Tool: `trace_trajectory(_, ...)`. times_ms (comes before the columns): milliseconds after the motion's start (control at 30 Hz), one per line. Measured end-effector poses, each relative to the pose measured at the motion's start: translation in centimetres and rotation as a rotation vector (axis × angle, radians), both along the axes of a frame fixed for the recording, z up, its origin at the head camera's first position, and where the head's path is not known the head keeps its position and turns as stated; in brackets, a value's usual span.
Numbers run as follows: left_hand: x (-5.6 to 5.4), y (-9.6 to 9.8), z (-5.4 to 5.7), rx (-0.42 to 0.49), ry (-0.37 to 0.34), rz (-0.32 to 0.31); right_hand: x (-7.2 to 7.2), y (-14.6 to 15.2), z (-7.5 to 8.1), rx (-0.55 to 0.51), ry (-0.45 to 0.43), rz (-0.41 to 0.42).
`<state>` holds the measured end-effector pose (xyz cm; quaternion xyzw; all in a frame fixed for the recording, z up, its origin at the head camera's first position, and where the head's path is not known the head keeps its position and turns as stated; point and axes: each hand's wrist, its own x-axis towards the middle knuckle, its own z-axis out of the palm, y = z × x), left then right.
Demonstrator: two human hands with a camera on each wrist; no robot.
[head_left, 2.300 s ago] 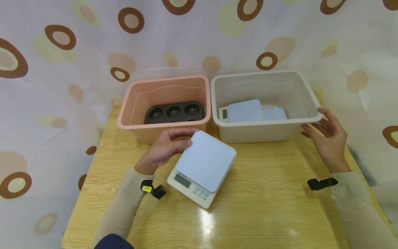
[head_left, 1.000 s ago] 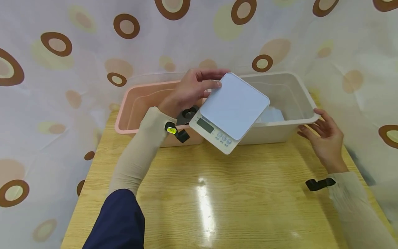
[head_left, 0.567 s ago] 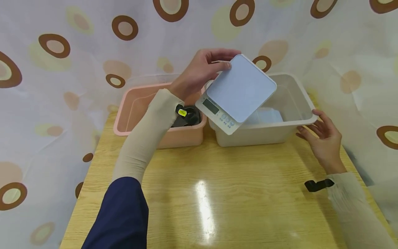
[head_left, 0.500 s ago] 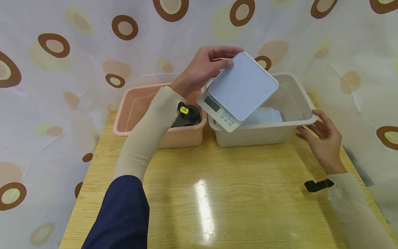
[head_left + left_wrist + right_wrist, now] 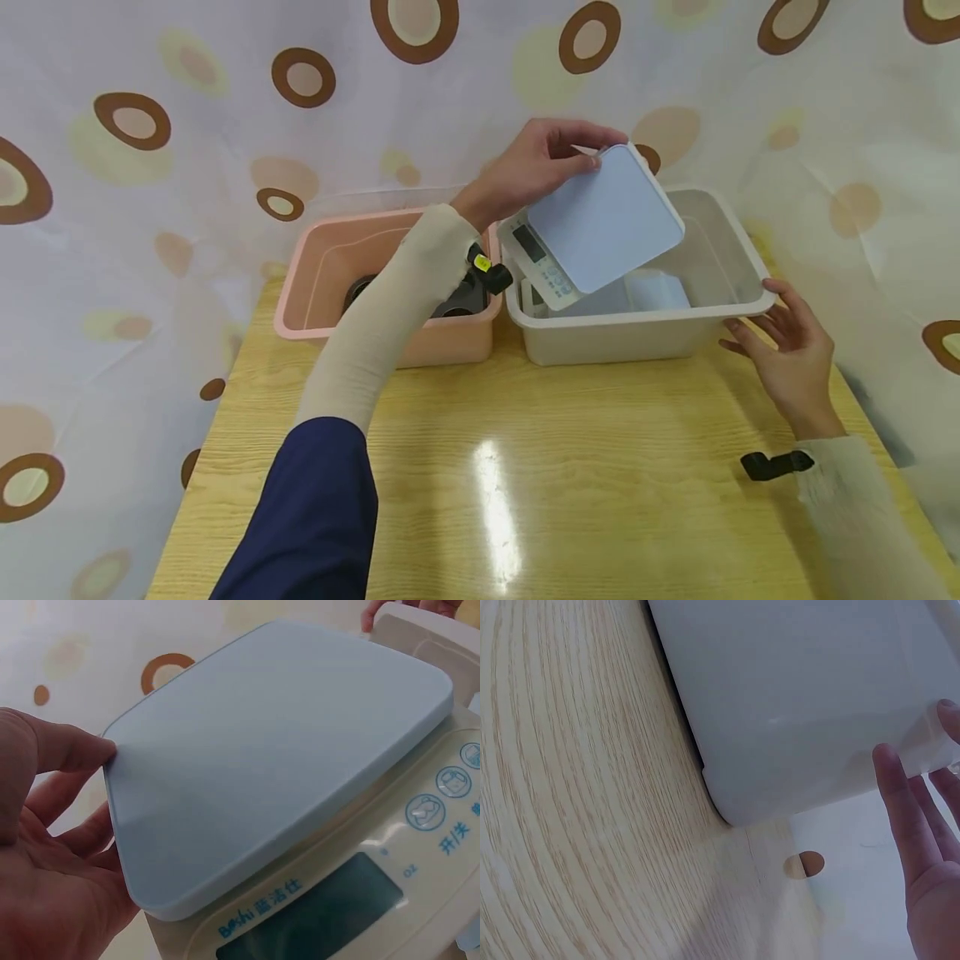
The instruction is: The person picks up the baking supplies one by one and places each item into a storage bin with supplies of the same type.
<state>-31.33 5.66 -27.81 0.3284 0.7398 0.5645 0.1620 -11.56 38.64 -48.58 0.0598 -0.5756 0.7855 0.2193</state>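
Note:
My left hand [image 5: 534, 171] pinches one edge of a white kitchen scale [image 5: 611, 218], thumb on the pale blue platform and fingers behind. The scale hangs tilted over the light grey bin [image 5: 615, 340], its display and buttons towards the lower left. In the left wrist view the thumb [image 5: 82, 746] presses the platform's edge. At the bin's right front corner my right hand [image 5: 791, 358] holds the rim, one finger on top and the thumb below. Inside the bin lie a second scale [image 5: 528, 298], mostly covered by the held one, and a pale, whitish-blue object [image 5: 658, 290].
Left of the grey bin stands a pink bin [image 5: 300, 321] with a dark muffin tin [image 5: 467, 298] in it, partly hidden by my left sleeve. Both bins stand on a wooden table [image 5: 600, 467], against a patterned curtain [image 5: 465, 100].
My left hand has lifted the scale from the front of the table, carried it up and right, and lately brought it slightly down over the grey bin. My right hand stays at the rim.

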Motion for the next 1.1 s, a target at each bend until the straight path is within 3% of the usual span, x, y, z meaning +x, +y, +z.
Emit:
trace_trajectory(167, 0.0, 1.2, -1.0, -0.101, 0.035, -0.028, 0.4, 0.1, -0.2, 0.013, 0.022, 0.010)
trace_trajectory(500, 0.3, 3.6, -3.4, -0.175, 0.164, -0.184, 1.3, 0.2, -0.2, 0.003, 0.039, -0.003)
trace_trajectory(733, 0.1, 4.5, -5.0, -0.221, 0.135, -0.230, 1.4, 0.2, -0.3, 0.042, 0.029, -0.003)
trace_trajectory(933, 0.0, 4.7, -6.2, -0.212, 0.167, -0.302, 1.2, 0.1, -0.3, 0.080, 0.027, -0.029)
trace_trajectory(1100, 0.1, 4.3, -6.6, -0.229, 0.115, -0.304, 1.0, 0.1, -0.3, 0.085, 0.024, -0.027)
